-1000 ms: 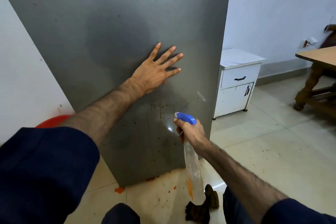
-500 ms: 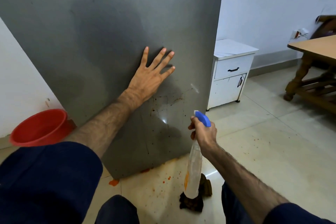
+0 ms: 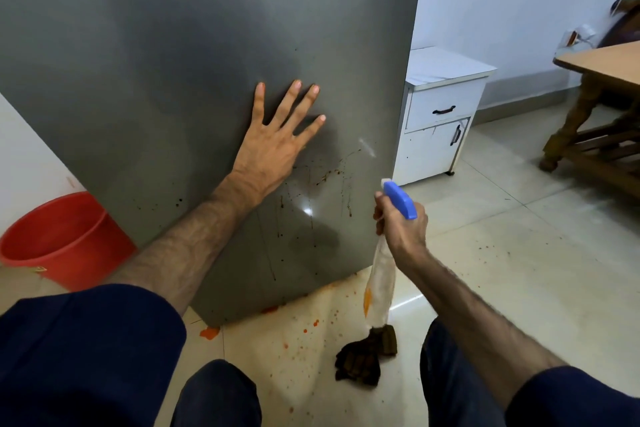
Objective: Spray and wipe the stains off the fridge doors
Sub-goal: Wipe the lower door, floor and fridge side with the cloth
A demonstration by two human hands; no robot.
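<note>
The grey fridge door fills the upper left. Dark brown spatter stains and drip lines mark its lower right part. My left hand lies flat on the door with fingers spread, just left of the stains. My right hand grips a clear spray bottle with a blue trigger head, held just right of the door's lower corner, nozzle towards the stains. A dark brown cloth lies crumpled on the floor below the bottle.
A red bucket stands on the floor left of the fridge. Orange splashes spot the tiles at the fridge's base. A white cabinet stands right of the fridge, a wooden table at far right. My knees show at the bottom.
My right hand has moved the spray bottle right and slightly away from the door. The view shifted, bringing the red bucket into sight. My left hand stays flat on the door.
</note>
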